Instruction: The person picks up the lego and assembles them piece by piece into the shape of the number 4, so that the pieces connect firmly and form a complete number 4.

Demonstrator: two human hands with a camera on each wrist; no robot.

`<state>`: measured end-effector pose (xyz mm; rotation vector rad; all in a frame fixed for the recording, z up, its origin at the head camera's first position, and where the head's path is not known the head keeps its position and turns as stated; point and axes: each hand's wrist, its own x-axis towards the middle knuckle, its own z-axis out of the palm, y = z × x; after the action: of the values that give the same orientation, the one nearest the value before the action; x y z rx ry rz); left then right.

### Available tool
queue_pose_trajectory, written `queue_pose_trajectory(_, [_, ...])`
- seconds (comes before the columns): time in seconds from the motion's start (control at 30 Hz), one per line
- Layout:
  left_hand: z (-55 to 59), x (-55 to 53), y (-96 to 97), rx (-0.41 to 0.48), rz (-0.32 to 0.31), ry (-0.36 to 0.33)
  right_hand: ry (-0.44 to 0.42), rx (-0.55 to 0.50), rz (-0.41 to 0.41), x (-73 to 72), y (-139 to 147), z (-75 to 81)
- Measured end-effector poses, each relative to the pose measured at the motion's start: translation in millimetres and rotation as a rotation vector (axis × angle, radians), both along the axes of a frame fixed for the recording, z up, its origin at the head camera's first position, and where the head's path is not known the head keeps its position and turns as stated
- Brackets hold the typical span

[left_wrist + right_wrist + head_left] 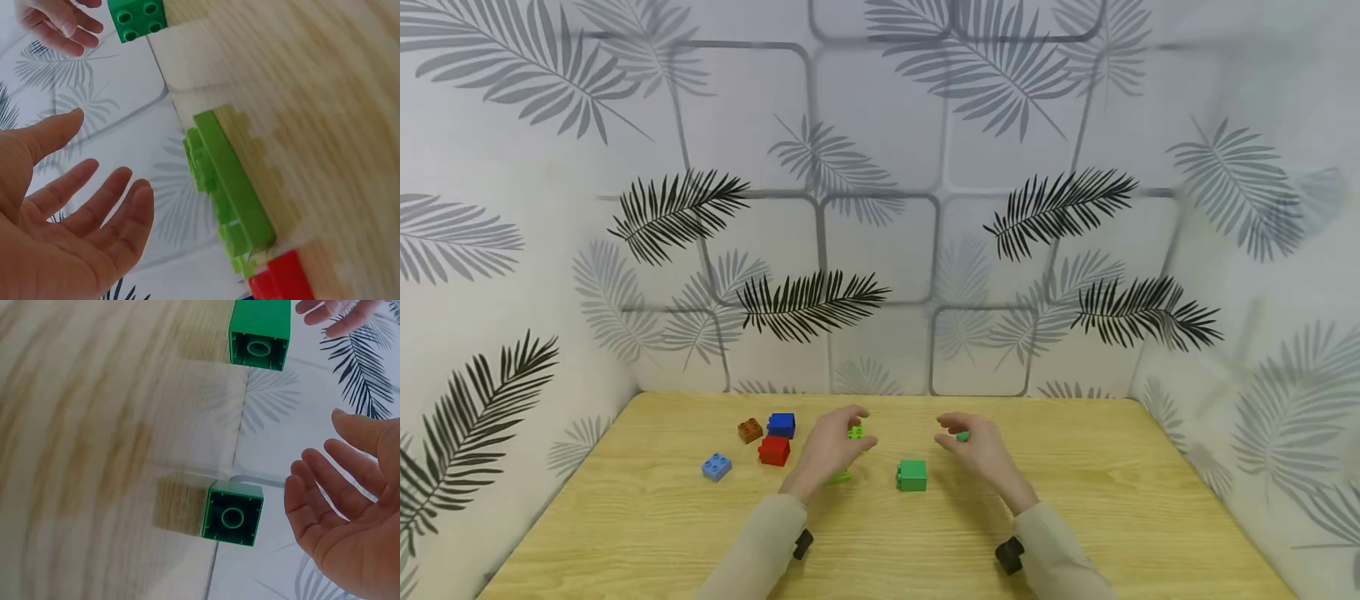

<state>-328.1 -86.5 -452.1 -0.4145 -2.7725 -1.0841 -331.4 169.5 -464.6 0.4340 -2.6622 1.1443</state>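
My left hand (833, 446) hovers over the table with fingers loosely bent and nothing in them. Under and behind it are lime green toy building bricks (855, 432), partly covered by the hand; the left wrist view shows a long lime brick (234, 181) lying beside the fingers. Between my two hands sits a green brick (913, 476), its studs facing left. Also empty, my right hand (981, 454) is raised with fingers apart and relaxed. A second green brick (232, 514) lies near it, hollow underside toward the right wrist camera, mostly hidden by the hand in the head view.
Left of the left hand lie a red brick (774, 451), a dark blue brick (782, 425), a brown brick (749, 430) and a light blue brick (717, 467). The wooden table (1112, 492) ends at a leaf-patterned wall (880, 250) behind and at both sides.
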Motion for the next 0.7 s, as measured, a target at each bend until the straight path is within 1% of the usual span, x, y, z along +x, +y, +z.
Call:
queue_pose_trajectory(0.07, [-1.9,-1.9,0.1,0.102,-0.042,-0.058,-0.009,-0.053,-0.022,-2.2,5,-1.0])
queue_pose_trajectory(0.1, [-3.1,-3.0,0.3,0.134,-0.061,-0.081,-0.019,-0.076,-0.032,-2.9,8,-1.2])
queue_pose_trajectory(0.2, [-7.5,-6.8,2.2,0.189,-0.122,-0.139,-0.045,-0.098,-0.046,-4.7,15,-2.4])
queue_pose_trajectory(0.4, [-13.7,-9.3,10.3,0.277,-0.240,-0.263,-0.143,-0.055,-0.053,-6.7,26,-2.6])
queue_pose_trajectory(0.57, [-18.8,-9.7,16.0,0.293,-0.290,-0.367,-0.207,-0.058,-0.045,-8.3,31,-2.2])
queue_pose_trajectory(0.7, [-22.2,-10.9,18.2,0.290,-0.326,-0.430,-0.237,-0.054,-0.044,-11.2,32,-4.5])
